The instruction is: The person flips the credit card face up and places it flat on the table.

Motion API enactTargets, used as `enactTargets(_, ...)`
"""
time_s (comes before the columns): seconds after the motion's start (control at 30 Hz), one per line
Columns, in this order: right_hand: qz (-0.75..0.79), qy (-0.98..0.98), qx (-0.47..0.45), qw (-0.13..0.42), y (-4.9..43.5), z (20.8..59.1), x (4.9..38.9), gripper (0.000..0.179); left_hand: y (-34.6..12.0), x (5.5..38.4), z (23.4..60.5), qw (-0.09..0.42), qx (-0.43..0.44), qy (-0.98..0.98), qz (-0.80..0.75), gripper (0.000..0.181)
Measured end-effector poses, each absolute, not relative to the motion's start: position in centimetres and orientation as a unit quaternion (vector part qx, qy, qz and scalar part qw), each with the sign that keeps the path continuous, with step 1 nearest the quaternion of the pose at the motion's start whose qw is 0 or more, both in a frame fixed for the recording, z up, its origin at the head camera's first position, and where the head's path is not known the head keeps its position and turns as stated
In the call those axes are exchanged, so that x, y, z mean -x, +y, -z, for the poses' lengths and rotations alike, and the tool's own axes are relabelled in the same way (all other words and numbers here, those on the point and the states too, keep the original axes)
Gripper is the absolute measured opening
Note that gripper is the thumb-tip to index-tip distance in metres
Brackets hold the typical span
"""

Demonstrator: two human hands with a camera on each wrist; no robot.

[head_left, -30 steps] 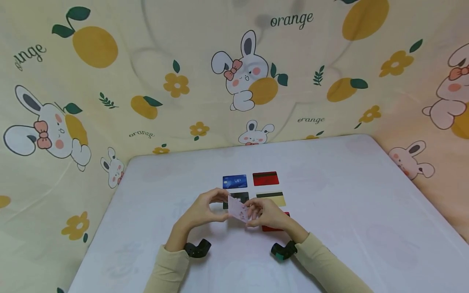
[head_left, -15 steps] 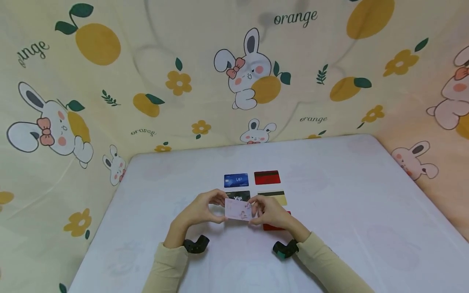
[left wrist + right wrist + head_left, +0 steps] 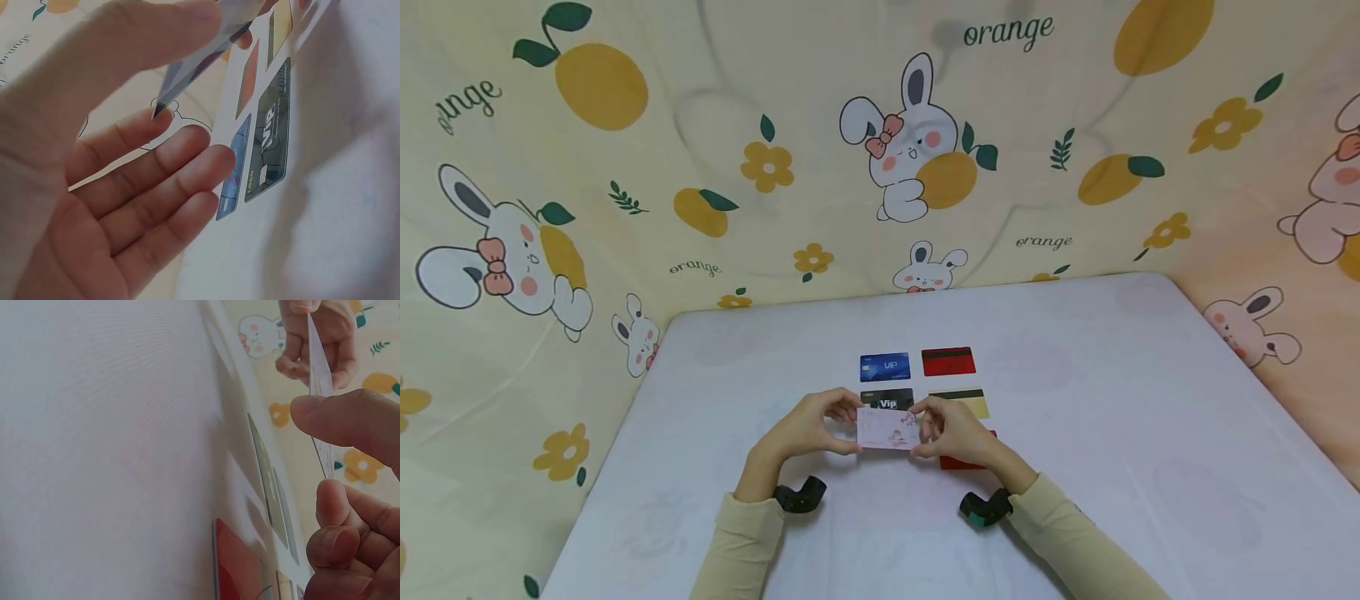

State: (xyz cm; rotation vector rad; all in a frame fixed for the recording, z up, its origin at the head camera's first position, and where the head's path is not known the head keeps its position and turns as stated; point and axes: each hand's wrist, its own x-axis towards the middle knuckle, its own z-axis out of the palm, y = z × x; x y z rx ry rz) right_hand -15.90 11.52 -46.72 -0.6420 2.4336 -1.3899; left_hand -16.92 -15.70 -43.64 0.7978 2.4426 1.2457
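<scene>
A pale pink card point(image 3: 883, 428) with small printed figures is held up between both hands over the table. My left hand point(image 3: 808, 429) pinches its left end between thumb and index finger; in the left wrist view the other fingers point(image 3: 169, 187) are spread loosely below. At the opposite end, my right hand point(image 3: 958, 435) grips the card by thumb and fingertip. Just behind it lie a black VIP card point(image 3: 887, 397) and a gold card point(image 3: 972, 406) with a dark stripe. A red card point(image 3: 962, 463) is partly covered by the right hand.
Farther back on the white-covered table point(image 3: 1075, 467) lie a blue VIP card point(image 3: 884, 367) and a red card with a black stripe point(image 3: 948, 362), side by side. A curtain point(image 3: 805, 108) printed with rabbits and oranges surrounds the table's back and sides.
The pink card has turned from a slanted angle to nearly level, its printed face toward the head camera. The right hand's fingers have shifted to its right edge.
</scene>
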Motion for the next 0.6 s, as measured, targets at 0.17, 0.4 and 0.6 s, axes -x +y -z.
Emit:
enactTargets(0.17,0.479,0.839,0.221,0.134,11.61,46.79,15.96,0.051,-15.73,16.95,43.67,0.147,-0.271,0.851,-0.426,0.055)
enactTargets(0.4,0.469,0.844,0.226,0.130,11.66,46.63,15.96,0.050,-15.74,17.00,43.92,0.151,-0.265,0.857,-0.415,0.055)
enactTargets(0.6,0.459,0.848,0.235,0.125,11.71,46.54,15.96,0.049,-15.70,17.05,44.06,0.156,-0.262,0.859,-0.411,0.054)
